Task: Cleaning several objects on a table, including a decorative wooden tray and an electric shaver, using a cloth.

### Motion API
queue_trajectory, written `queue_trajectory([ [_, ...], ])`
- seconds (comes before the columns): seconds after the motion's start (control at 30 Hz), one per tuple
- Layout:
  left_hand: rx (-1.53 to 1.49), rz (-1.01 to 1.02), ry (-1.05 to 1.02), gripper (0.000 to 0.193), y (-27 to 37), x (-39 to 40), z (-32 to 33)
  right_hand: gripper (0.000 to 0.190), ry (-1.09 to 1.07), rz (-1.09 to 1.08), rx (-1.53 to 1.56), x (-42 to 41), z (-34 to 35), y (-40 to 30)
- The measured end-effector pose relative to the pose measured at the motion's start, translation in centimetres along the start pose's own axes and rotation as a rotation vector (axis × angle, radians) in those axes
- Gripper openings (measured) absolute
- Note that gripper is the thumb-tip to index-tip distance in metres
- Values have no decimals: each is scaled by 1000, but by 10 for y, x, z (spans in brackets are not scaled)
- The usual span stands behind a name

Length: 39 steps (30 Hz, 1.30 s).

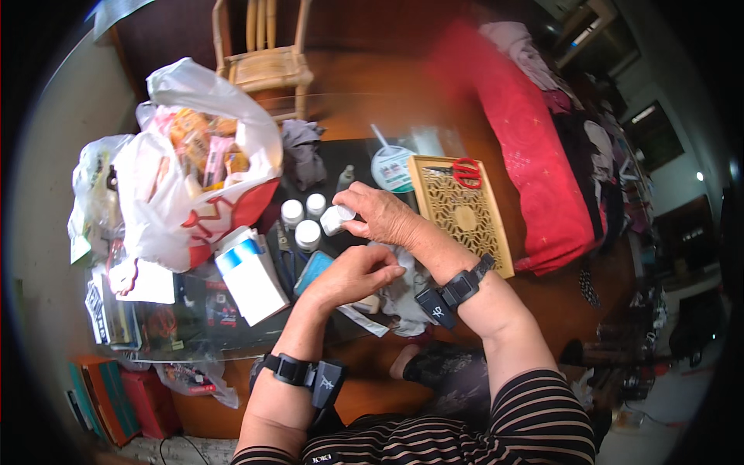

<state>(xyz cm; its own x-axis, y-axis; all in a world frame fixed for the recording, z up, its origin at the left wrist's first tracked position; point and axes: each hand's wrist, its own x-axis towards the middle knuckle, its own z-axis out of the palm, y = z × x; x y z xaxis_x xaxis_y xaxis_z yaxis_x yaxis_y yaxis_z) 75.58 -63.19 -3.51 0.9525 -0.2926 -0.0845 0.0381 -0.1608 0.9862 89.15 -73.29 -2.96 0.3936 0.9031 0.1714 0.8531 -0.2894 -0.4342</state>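
My right hand (381,216) grips a small white plastic bottle (336,220), tilted, beside several like it. Two white-capped bottles, one at the left (292,211) and one behind (315,204), stand close together, with another (307,233) nearer me. Below the right hand, my left hand (357,273) has bent fingers and seems to hold nothing, over a crumpled grey cloth (404,285). A light blue flat item (314,272) lies partly under it. Pliers or scissors with dark blue handles (286,256) lie left of the bottles. A small translucent bottle (346,176) stands behind.
A large white plastic bag (200,157) of wrapped snacks fills the left. A white box (253,285) lies before it. At right are a wooden lattice tray (459,215) with red-handled scissors (467,173), a round plastic fan (394,168) and red fabric (540,192). A bamboo chair (264,67) stands beyond.
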Motion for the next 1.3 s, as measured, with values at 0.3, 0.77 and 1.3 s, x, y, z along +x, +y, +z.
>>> queue_trajectory([
  [0.3, -4, -53, 185, 15, 1, 8, 11, 35, 334, 591, -242, -168, -103, 70],
  [0.77, 106, -68, 132, 17, 5, 24, 32, 36, 211, 801, -341, -252, -117, 115],
  [1.3, 168, -74, 93, 17, -1, 18, 28, 41, 175, 705, -362, -257, -114, 115],
])
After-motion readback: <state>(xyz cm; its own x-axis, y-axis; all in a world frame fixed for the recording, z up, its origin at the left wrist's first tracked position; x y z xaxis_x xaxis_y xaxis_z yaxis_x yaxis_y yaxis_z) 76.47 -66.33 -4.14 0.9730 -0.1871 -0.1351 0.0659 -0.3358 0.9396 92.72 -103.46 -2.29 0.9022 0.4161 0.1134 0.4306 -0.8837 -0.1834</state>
